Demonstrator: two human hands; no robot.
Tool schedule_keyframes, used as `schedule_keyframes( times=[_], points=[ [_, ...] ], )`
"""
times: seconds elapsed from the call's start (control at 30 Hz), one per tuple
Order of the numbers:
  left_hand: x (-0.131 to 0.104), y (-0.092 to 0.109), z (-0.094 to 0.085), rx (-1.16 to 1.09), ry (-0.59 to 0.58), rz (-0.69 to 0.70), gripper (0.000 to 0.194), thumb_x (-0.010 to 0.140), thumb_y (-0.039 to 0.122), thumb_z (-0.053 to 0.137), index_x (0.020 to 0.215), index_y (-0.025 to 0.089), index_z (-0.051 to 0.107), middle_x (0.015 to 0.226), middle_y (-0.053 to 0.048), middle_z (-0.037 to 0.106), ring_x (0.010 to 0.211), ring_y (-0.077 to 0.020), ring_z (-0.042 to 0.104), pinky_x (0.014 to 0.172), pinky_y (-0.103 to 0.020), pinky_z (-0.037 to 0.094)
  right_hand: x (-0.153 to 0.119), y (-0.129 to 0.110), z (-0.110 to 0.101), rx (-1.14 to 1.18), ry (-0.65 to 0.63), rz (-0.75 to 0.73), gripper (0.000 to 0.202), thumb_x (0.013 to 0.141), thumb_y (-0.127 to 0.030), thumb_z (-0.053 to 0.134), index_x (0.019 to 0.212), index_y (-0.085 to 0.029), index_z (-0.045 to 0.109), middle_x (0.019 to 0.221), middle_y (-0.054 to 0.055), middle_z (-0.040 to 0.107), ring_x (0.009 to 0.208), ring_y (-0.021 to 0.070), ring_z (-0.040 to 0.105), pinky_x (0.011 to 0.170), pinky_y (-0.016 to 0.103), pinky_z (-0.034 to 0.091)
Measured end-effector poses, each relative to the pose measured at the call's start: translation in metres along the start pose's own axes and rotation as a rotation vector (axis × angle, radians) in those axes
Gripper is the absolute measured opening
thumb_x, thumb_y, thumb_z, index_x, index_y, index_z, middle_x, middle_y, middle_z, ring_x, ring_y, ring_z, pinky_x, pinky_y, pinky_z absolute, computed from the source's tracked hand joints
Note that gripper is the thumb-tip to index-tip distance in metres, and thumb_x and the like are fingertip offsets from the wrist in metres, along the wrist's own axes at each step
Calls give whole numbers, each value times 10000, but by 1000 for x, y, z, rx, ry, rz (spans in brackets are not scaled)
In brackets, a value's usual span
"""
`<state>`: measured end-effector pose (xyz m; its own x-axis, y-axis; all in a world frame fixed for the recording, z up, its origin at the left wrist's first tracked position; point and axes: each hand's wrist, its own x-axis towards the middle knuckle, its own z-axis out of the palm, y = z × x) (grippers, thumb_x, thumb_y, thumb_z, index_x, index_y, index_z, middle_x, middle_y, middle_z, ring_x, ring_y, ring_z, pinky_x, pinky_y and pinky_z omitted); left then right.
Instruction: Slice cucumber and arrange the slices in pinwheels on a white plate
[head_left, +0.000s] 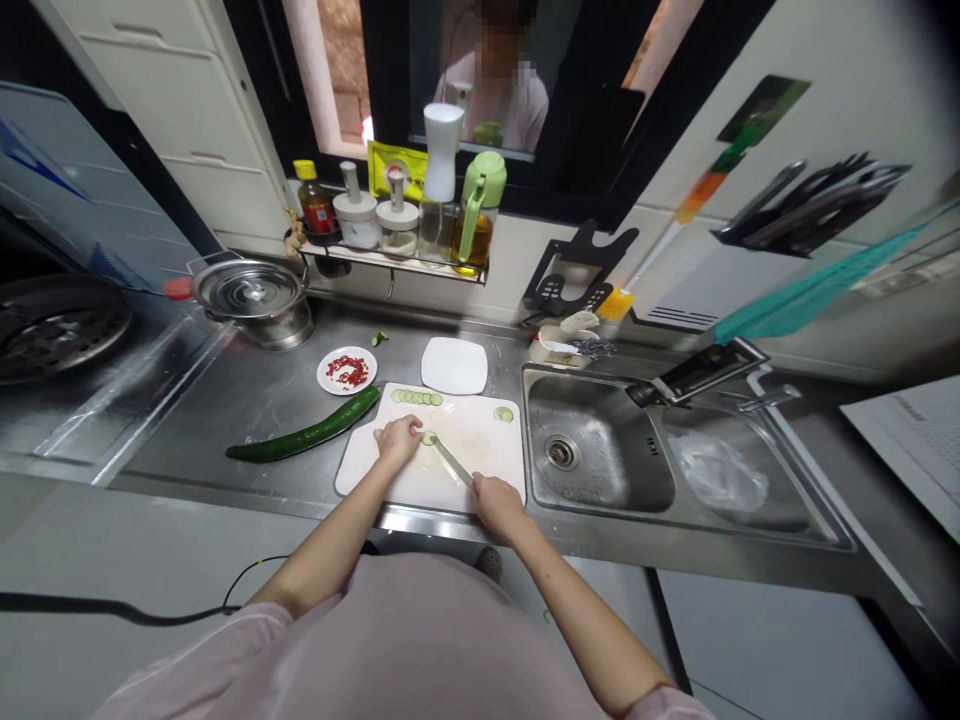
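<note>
My right hand [499, 505] is wrapped around the handle of a kitchen knife [453, 464], whose tip lies at a cucumber slice [428, 438]. At that slice's left edge are the curled fingers of my left hand [397, 440], which appear to steady it; the exact contact is small and partly hidden. Both hands are over a white cutting board [480, 485]. Along its far left edge runs an overlapping row of cucumber slices [416, 398], and a few more slices [503, 413] lie at the far right corner. A long whole cucumber [304, 438] rests left of the board.
Behind the board are a white square plate [454, 365] and a round plate [330, 382] of chopped red pieces. A lidded steel pot [274, 325] stands at left, beneath a condiment shelf [390, 262]. To the right is a double sink [600, 485] with a faucet [697, 372].
</note>
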<state>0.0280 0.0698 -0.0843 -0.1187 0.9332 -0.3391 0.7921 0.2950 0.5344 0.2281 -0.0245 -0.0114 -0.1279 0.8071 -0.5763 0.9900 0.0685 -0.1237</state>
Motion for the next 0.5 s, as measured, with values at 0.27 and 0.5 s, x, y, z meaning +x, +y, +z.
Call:
schedule_keyframes(
  times=[0.27, 0.5],
  points=[
    [-1, 3, -4, 11, -21, -3, 164, 780, 287, 626, 942, 289, 651, 938, 11, 727, 974, -212, 618, 893, -381, 308, 3, 0, -1, -7, -9, -12, 330, 960, -218, 326, 1150, -153, 587, 1052, 169, 689, 1000, 255, 653, 782, 327, 445],
    [-2, 4, -4, 5, -25, -3, 157, 787, 286, 619, 940, 288, 653, 943, 11, 726, 981, -215, 617, 890, -376, 307, 7, -6, -4, -10, -14, -15, 328, 944, -167, 334, 1152, -143, 585, 1047, 174, 690, 1003, 249, 656, 775, 317, 445]
  ],
)
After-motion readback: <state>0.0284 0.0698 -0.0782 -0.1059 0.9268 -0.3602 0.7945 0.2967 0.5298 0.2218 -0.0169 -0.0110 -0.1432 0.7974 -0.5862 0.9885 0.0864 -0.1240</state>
